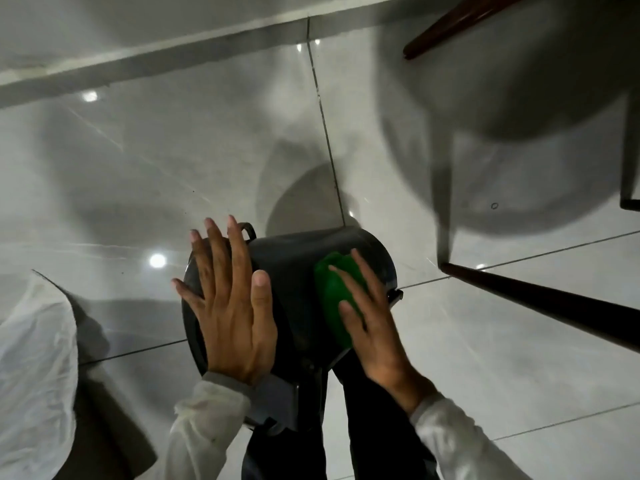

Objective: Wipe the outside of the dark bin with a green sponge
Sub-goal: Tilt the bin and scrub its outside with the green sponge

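Note:
The dark bin [294,271] lies tipped on its side on the glossy tiled floor, low in the middle of the head view. My left hand [232,306] rests flat with spread fingers on the bin's left end. The green sponge [334,289] lies against the bin's curved outer wall toward its right end. My right hand [370,317] presses flat on the sponge, fingers extended over it. Both arms wear pale long sleeves.
A dark wooden furniture leg [540,299] slants in from the right, close to the bin. Another wooden leg [460,22] shows at the top right. A white plastic bag [34,358] lies at the left. A wall base [138,60] runs across the top.

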Demonstrator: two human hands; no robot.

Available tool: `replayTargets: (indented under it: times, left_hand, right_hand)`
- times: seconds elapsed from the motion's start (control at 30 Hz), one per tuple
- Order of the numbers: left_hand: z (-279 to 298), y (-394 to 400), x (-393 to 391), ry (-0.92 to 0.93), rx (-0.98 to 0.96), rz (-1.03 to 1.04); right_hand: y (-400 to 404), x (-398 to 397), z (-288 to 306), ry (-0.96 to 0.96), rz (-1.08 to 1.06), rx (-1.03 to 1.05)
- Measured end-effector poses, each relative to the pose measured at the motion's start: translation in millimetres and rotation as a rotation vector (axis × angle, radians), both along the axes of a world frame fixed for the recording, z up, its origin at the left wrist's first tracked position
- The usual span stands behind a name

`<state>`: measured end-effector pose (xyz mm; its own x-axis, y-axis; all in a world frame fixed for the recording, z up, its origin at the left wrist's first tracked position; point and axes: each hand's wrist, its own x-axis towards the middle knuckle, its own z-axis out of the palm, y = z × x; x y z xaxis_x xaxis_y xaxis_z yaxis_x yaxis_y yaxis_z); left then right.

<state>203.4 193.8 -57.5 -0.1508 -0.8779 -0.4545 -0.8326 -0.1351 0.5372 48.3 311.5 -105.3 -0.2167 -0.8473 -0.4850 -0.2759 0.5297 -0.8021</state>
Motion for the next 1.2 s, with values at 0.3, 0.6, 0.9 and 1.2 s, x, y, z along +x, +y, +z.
replayTargets:
  times: [0.3,0.6,0.9,1.2]
  left_hand:
    - [-0.8,-11.7,-36.6,0.125,0.011,0.161]
    - [-0.8,-5.9,-21.4,0.05,0.057,0.237]
    - [-2.8,-9.6,-29.6,0.013,0.054,0.235]
    - [-4.1,-4.3,-22.7,-0.057,0.049,0.211]
  right_hand:
    - [-30.2,-29.9,-17.4,0.044,-0.318,0.273]
    - [-0.7,3.1,54.7,-0.136,-0.038,-0.002]
    - [-1.1,-20.2,50.5,-0.261,-0.071,0.048]
    - [-3.2,-22.8,41.2,0.119,0.317,-0.238]
